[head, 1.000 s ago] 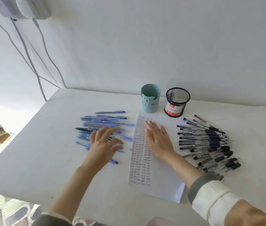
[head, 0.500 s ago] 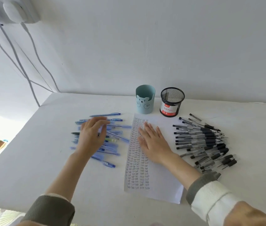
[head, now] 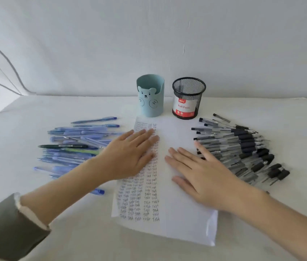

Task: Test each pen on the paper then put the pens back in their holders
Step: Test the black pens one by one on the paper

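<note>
A white sheet of paper (head: 182, 219) lies in the middle of the table, its left half covered with columns of handwritten words. My left hand (head: 128, 155) lies flat on the written part, fingers straight. My right hand (head: 201, 172) rests flat on the blank right half, fingers spread toward the black pens. Several blue pens (head: 77, 140) lie in a pile left of the paper. A fan of several black pens (head: 243, 146) lies to its right. Behind the paper stand a pale blue bear holder (head: 150, 96) and a black mesh holder (head: 188, 98), both without pens showing.
The white table (head: 26, 117) runs back to a white wall. Dark cables (head: 2, 59) hang down the wall at far left. One blue pen (head: 98, 191) lies apart near my left forearm.
My left hand has moved right, off the blue pens and onto the paper. My right hand has slid right across the paper toward the black pens. The view has shifted closer.
</note>
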`<state>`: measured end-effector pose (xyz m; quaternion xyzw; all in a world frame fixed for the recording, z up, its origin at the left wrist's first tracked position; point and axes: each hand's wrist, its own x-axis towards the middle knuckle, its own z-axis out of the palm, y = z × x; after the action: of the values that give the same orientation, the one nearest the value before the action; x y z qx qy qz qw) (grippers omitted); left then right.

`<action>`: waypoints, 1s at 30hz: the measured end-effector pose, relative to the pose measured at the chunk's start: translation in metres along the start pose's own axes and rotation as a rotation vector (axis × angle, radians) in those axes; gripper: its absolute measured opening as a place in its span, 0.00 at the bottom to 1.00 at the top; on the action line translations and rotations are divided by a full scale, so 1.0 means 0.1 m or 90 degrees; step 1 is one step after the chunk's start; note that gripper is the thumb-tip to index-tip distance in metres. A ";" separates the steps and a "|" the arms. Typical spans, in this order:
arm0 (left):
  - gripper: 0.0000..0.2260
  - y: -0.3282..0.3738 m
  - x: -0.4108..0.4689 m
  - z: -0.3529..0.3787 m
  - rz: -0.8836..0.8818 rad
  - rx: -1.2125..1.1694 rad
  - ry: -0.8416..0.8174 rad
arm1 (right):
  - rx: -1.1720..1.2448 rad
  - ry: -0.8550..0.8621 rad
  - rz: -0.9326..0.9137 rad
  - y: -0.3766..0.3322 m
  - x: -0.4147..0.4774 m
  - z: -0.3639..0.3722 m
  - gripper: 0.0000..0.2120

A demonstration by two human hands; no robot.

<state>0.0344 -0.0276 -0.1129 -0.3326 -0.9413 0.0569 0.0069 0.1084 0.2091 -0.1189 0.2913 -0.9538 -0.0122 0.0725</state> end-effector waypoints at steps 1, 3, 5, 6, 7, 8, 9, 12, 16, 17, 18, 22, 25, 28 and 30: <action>0.33 0.00 0.00 0.01 -0.003 0.007 -0.005 | -0.011 0.023 -0.014 0.02 -0.02 0.05 0.27; 0.35 -0.03 0.02 0.03 -0.004 0.027 -0.014 | -0.039 0.062 -0.033 0.05 -0.05 0.10 0.27; 0.35 -0.03 0.03 0.03 0.000 0.019 -0.015 | -0.076 0.072 -0.039 0.09 -0.08 0.13 0.27; 0.33 -0.03 0.04 0.01 -0.002 -0.005 -0.011 | -0.094 0.063 -0.038 0.11 -0.09 0.11 0.27; 0.30 -0.03 0.03 -0.01 -0.009 -0.050 -0.007 | -0.107 0.042 -0.035 0.12 -0.11 0.08 0.28; 0.27 -0.03 0.00 -0.02 -0.010 -0.107 0.003 | -0.113 0.022 -0.030 0.10 -0.15 0.05 0.30; 0.25 -0.05 -0.04 -0.03 -0.004 -0.151 0.023 | -0.104 0.000 -0.024 0.09 -0.20 0.01 0.33; 0.29 -0.22 -0.23 -0.01 0.010 -0.132 0.062 | -0.049 -0.025 0.028 0.01 -0.40 -0.09 0.36; 0.35 -0.41 -0.49 0.10 -0.036 -0.034 0.002 | 0.010 0.055 0.099 -0.09 -0.57 -0.17 0.22; 0.36 -0.45 -0.53 0.12 -0.038 -0.026 0.005 | 0.015 0.090 0.112 -0.10 -0.58 -0.19 0.17; 0.36 -0.49 -0.56 0.13 -0.042 -0.031 0.004 | 0.018 0.121 0.128 -0.09 -0.58 -0.21 0.16; 0.27 -0.69 -0.58 0.17 -0.052 -0.091 0.009 | 0.011 0.159 0.229 -0.06 -0.56 -0.30 0.18; 0.20 -0.76 -0.58 0.21 -0.062 -0.094 0.028 | 0.002 0.130 0.275 -0.01 -0.55 -0.31 0.15; 0.24 -0.69 -0.59 0.18 -0.043 -0.122 0.084 | 0.008 0.092 0.261 0.03 -0.52 -0.28 0.13; 0.25 -0.62 -0.57 0.14 -0.016 -0.157 0.131 | -0.007 0.072 0.258 0.06 -0.48 -0.25 0.12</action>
<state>0.0394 -0.1131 -0.1182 -0.3230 -0.9397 -0.0933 0.0629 0.1485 0.2414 -0.1002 0.0929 -0.9872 0.0142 0.1288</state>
